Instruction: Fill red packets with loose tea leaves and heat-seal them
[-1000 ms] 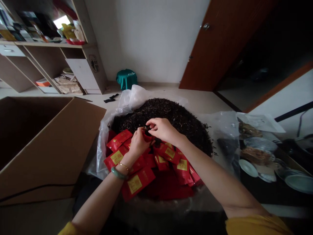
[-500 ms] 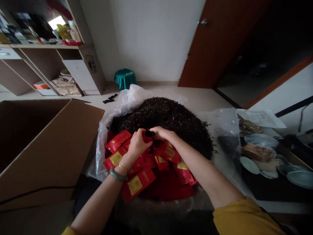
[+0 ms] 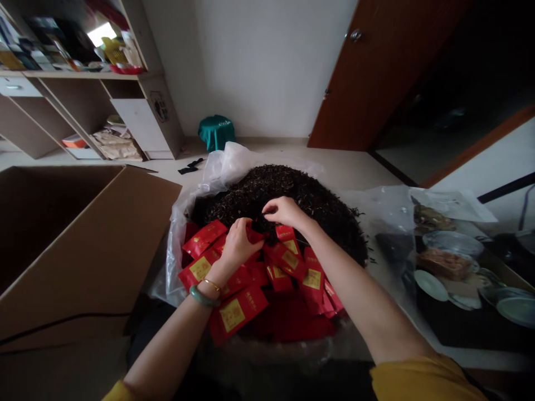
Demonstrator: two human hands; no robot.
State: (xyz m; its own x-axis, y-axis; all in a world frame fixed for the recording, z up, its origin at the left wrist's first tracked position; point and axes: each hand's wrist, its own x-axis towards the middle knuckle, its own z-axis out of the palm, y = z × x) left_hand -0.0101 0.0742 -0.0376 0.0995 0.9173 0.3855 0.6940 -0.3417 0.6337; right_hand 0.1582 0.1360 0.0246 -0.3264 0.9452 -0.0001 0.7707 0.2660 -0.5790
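A big mound of dark loose tea leaves (image 3: 292,195) lies in a clear plastic bag (image 3: 225,167) in front of me. Several small red packets with gold labels (image 3: 234,312) are heaped on its near side. My left hand (image 3: 238,242) is closed around one red packet (image 3: 254,235), held at the edge of the leaves. My right hand (image 3: 284,210) hovers just above the leaves beside that packet, its fingertips pinched on a little clump of tea.
A large open cardboard box (image 3: 83,239) stands at the left. Plates and bowls (image 3: 451,267) sit at the right under plastic. Shelves (image 3: 83,94), a green bundle (image 3: 216,132) and a brown door (image 3: 376,72) are at the back.
My right hand went down to the packet's mouth, then lifted up and back onto the tea pile. My left hand stayed in place holding the packet.
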